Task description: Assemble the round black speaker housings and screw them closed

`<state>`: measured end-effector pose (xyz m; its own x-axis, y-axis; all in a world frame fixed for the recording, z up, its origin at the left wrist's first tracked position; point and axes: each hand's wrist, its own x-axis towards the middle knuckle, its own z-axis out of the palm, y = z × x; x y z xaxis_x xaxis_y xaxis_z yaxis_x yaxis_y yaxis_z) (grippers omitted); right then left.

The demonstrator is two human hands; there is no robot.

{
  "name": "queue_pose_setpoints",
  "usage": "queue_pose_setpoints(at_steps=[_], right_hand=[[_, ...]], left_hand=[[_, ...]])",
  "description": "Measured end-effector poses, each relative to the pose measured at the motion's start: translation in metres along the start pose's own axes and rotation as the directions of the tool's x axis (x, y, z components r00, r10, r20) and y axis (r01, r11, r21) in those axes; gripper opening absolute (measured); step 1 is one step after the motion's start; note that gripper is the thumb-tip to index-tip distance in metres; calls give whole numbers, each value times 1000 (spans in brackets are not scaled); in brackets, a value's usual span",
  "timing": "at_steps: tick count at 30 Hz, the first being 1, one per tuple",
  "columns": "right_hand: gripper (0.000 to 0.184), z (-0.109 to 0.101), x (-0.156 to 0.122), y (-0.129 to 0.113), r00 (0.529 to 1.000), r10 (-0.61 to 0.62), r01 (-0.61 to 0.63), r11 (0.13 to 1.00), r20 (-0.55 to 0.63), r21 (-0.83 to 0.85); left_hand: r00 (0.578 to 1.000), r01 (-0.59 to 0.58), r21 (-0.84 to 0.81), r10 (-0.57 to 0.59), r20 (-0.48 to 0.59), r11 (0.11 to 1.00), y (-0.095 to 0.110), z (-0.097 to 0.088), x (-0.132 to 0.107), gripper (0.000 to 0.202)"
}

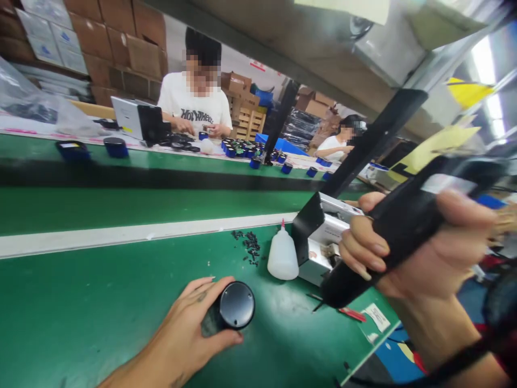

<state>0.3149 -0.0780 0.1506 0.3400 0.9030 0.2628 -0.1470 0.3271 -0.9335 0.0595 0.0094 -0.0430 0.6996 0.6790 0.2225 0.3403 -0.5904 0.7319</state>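
My left hand grips a black round-topped cylinder that rests on the green table near its front edge. My right hand is closed around a black electric screwdriver, held up at the right with its tip pointing down-left toward the table. The tip hangs to the right of the cylinder and does not touch it.
A white squeeze bottle, a pile of small black screws and a metal device sit behind the cylinder. Beyond a green conveyor belt, two people work among blue parts; cardboard boxes stand behind.
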Motion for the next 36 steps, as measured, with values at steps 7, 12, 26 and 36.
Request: queue_pose_setpoints(at_steps=[7,12,26,36], right_hand=[[47,85,-10,16,974,-13,-10,995,226,99],[44,93,-2,12,915,158,-138,987,370,-81],[13,66,-9,54,700,187,-394,906,690,154],[27,78,0,50,589,314,-426,904,744,-45]], left_hand=[[997,37,-14,-36,63,999,16,-7,7,74],[993,-1,-48,7,117,999,21,-13,10,70],[989,-69,-149,87,116,986,28,-16,9,58],[989,-62,-157,81,120,986,31,-19,12,45]])
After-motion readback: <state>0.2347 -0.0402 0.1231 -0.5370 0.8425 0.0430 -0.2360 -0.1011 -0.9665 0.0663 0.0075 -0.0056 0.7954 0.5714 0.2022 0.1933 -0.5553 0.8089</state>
